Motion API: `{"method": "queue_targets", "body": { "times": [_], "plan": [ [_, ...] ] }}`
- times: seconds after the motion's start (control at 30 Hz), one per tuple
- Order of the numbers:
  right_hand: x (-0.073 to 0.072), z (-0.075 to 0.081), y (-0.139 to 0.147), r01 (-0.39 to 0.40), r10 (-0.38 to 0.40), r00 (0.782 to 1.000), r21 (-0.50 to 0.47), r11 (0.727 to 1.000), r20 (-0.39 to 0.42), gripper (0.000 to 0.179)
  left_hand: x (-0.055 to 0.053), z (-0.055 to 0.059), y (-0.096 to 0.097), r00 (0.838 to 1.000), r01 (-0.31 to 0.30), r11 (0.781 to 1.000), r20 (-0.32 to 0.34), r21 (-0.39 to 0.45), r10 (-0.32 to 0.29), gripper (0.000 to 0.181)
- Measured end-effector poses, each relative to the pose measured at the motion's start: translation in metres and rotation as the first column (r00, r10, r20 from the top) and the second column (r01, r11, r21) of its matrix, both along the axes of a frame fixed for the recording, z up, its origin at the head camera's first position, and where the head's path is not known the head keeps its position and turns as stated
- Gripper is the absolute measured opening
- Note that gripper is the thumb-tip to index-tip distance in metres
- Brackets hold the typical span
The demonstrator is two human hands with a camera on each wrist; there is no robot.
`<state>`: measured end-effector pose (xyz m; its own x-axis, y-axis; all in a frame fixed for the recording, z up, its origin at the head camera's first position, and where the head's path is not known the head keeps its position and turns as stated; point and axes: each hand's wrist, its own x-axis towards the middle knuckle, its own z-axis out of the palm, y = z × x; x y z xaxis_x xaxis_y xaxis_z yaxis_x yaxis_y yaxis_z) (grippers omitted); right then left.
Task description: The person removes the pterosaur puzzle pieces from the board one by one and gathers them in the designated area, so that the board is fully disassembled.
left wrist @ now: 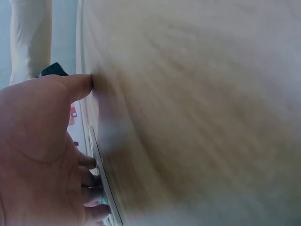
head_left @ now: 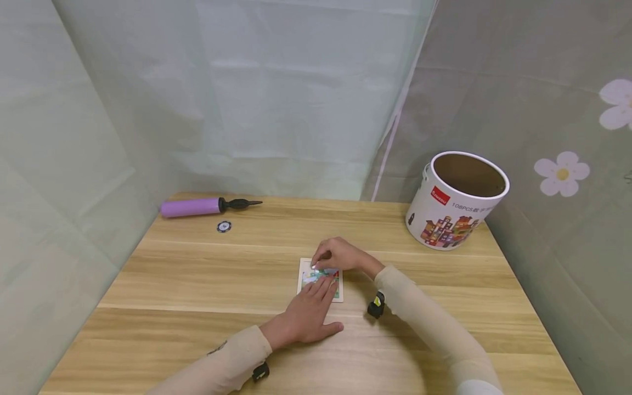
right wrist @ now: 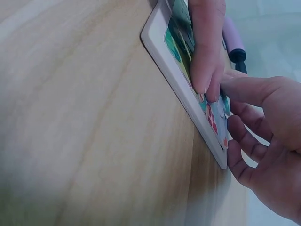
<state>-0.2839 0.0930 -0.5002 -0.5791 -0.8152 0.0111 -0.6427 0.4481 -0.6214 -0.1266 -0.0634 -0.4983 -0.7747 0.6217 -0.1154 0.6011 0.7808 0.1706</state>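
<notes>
A small picture jigsaw puzzle in a pale frame (head_left: 338, 299) lies flat on the table. My left hand (head_left: 308, 312) rests over its near part, fingers straight and pressing on the picture; the thumb points right and touches the wood. In the right wrist view the left fingers (right wrist: 205, 61) lie on the coloured pieces. My right hand (head_left: 340, 254) reaches over the far side, its thumb and forefinger pinching a small light puzzle piece (head_left: 313, 267) near the far left corner. Its other fingers (right wrist: 242, 141) curl beside the frame's edge. Both hands hide much of the picture.
A purple hand pump (head_left: 192, 207) with a black nozzle lies at the back left, a black and white round chip (head_left: 224, 226) just in front. At the back right stands a large white bucket (head_left: 419, 216). Pale cloth (head_left: 296, 109) hangs behind the table (head_left: 197, 296).
</notes>
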Motion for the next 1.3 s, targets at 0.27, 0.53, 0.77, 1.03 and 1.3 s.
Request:
{"method": "queue_targets", "body": {
  "times": [0.27,0.53,0.77,1.03,1.3],
  "plan": [
    [0.004,0.002,0.000,0.068,-0.066,0.995,-0.028,0.997,0.079,0.018,-0.003,0.000,0.000,1.000,-0.007,1.000,0.012,-0.009,0.007,0.092],
    [0.004,0.003,0.003,0.076,-0.069,0.993,-0.072,0.994,0.098,0.016,-0.003,0.000,0.001,1.000,-0.011,1.000,0.020,-0.004,0.011,0.093],
    [0.007,0.007,0.007,0.127,-0.117,0.986,-0.079,0.989,0.120,0.013,-0.001,0.002,0.000,1.000,-0.009,1.000,0.019,0.011,0.009,0.091],
    [0.009,0.016,0.024,0.183,-0.170,0.979,-0.128,0.975,0.108,0.009,0.000,0.002,0.000,1.000,0.002,1.000,-0.005,0.023,-0.002,0.090],
    [0.007,0.025,0.066,0.252,-0.245,0.967,-0.131,0.959,0.066,0.013,0.000,-0.004,0.000,0.999,0.004,1.000,-0.039,0.014,-0.004,0.092]
  ]
}}
